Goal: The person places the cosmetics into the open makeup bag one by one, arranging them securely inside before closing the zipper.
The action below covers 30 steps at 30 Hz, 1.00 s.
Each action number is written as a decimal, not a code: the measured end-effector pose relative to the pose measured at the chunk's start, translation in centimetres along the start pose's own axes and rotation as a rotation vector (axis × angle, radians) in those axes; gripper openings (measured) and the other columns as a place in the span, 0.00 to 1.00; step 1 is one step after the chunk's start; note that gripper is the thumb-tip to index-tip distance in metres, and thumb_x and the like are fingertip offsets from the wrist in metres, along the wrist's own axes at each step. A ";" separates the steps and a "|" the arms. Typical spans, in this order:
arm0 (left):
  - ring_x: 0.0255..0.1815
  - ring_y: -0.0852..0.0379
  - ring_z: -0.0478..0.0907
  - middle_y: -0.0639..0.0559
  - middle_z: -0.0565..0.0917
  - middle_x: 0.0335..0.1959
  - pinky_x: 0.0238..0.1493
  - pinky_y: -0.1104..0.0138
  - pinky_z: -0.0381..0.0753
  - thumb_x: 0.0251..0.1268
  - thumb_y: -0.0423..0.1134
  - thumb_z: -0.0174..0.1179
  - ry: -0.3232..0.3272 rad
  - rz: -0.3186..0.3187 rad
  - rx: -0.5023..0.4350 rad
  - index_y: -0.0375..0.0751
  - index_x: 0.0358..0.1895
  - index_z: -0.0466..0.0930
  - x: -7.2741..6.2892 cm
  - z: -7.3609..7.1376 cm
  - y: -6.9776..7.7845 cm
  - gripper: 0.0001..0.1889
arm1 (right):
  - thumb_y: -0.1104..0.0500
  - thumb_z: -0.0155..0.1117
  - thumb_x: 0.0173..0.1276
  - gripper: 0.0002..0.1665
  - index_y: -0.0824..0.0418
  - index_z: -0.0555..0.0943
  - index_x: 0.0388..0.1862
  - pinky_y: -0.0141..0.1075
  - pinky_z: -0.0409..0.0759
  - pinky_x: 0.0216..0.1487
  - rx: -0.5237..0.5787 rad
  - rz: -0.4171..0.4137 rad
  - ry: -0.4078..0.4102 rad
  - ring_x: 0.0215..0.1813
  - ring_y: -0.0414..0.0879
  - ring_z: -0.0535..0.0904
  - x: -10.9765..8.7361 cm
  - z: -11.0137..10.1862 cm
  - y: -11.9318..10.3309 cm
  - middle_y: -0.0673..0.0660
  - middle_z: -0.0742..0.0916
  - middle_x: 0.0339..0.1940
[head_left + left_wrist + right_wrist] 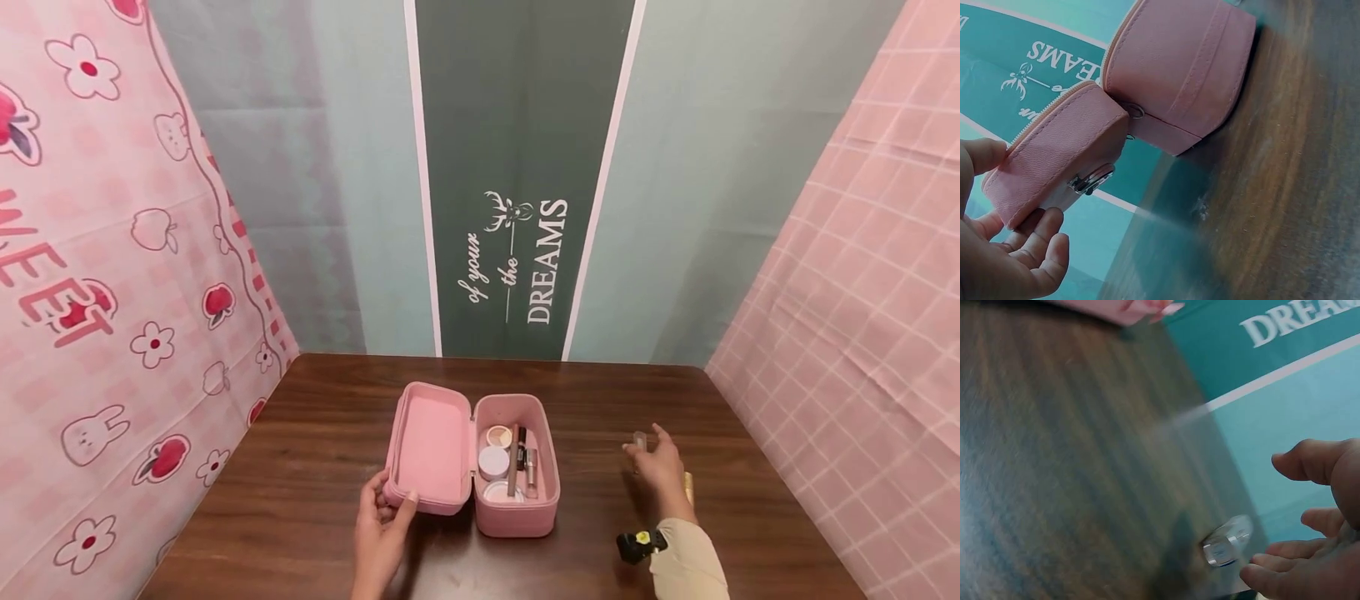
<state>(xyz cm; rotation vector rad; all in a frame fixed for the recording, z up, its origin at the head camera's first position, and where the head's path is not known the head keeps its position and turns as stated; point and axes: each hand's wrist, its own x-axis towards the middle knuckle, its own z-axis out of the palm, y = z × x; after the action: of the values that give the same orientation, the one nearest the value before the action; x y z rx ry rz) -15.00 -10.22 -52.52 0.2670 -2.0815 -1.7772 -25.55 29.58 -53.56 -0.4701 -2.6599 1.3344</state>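
A pink zip-up makeup case (517,521) stands on the wooden table with its lid (431,446) swung out to the left. My left hand (381,529) grips the lid's near left corner, thumb on the rim and fingers underneath. Inside the case lie round white-lidded pots (493,462), a slim brownish tube (513,462), a black tube (522,446) and a shiny pinkish tube (532,471). Off to the right, my right hand (663,471) is spread beside a small clear cosmetic container (1229,542) with a silvery band, fingertips close to it.
A gold object (688,487) shows partly behind my right wrist. Pink patterned cloths hang at left (150,275) and right (847,333), and a green printed curtain (510,125) closes the back of the wooden table (322,400).
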 end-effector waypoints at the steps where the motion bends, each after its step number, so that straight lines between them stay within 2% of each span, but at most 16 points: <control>1: 0.28 0.59 0.73 0.45 0.75 0.35 0.29 0.70 0.74 0.57 0.32 0.65 0.002 -0.003 0.006 0.34 0.60 0.66 0.0 -0.1 0.1 0.27 | 0.59 0.59 0.61 0.43 0.76 0.51 0.68 0.58 0.58 0.59 -0.005 0.002 -0.010 0.59 0.73 0.60 0.2 0.4 0.3 0.80 0.64 0.61; 6: 0.27 0.59 0.73 0.45 0.75 0.34 0.28 0.70 0.74 0.56 0.32 0.65 0.000 -0.006 0.012 0.34 0.60 0.66 0.1 -0.1 0.1 0.28 | 0.61 0.61 0.58 0.38 0.81 0.61 0.60 0.57 0.66 0.52 -0.056 0.031 0.058 0.52 0.71 0.69 0.6 2.0 1.8 0.80 0.72 0.53; 12: 0.26 0.58 0.72 0.45 0.75 0.33 0.27 0.70 0.73 0.57 0.34 0.65 0.000 -0.021 0.034 0.35 0.60 0.66 -0.1 -0.1 0.0 0.27 | 0.60 0.64 0.54 0.29 0.79 0.71 0.50 0.57 0.69 0.43 -0.131 0.038 0.162 0.43 0.71 0.72 0.2 2.5 1.9 0.77 0.78 0.41; 16: 0.26 0.57 0.73 0.44 0.76 0.33 0.26 0.69 0.73 0.56 0.33 0.65 0.010 -0.021 0.028 0.35 0.59 0.67 0.0 0.1 0.1 0.27 | 0.63 0.60 0.51 0.18 0.77 0.74 0.37 0.57 0.70 0.35 -0.194 0.046 0.230 0.36 0.71 0.73 0.4 2.6 1.7 0.73 0.79 0.30; 20: 0.26 0.56 0.72 0.44 0.75 0.33 0.26 0.69 0.73 0.56 0.30 0.64 0.016 -0.005 0.005 0.33 0.58 0.67 0.1 0.3 0.2 0.26 | 0.67 0.56 0.50 0.10 0.75 0.75 0.30 0.56 0.70 0.30 -0.228 0.042 0.277 0.30 0.68 0.74 0.8 2.6 1.9 0.70 0.79 0.24; 25: 0.25 0.57 0.72 0.43 0.74 0.33 0.27 0.71 0.73 0.56 0.28 0.63 0.022 0.008 -0.023 0.32 0.58 0.66 0.2 0.5 0.1 0.26 | 0.68 0.57 0.47 0.11 0.75 0.78 0.29 0.55 0.70 0.30 -0.220 -0.010 0.299 0.29 0.66 0.75 0.9 2.5 2.2 0.71 0.80 0.26; 30: 0.26 0.58 0.73 0.43 0.75 0.34 0.27 0.71 0.73 0.55 0.29 0.64 0.011 -0.007 -0.024 0.32 0.59 0.66 0.3 0.2 0.2 0.27 | 0.67 0.63 0.50 0.17 0.77 0.78 0.38 0.55 0.69 0.38 -0.115 0.010 0.327 0.37 0.68 0.74 0.2 2.3 1.4 0.73 0.82 0.35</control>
<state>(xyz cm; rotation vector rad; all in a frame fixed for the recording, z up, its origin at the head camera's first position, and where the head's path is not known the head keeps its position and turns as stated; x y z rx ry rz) -15.30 -10.14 -52.28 0.2779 -2.0524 -1.7997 -25.99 28.68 -56.02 -0.6539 -2.4708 1.0085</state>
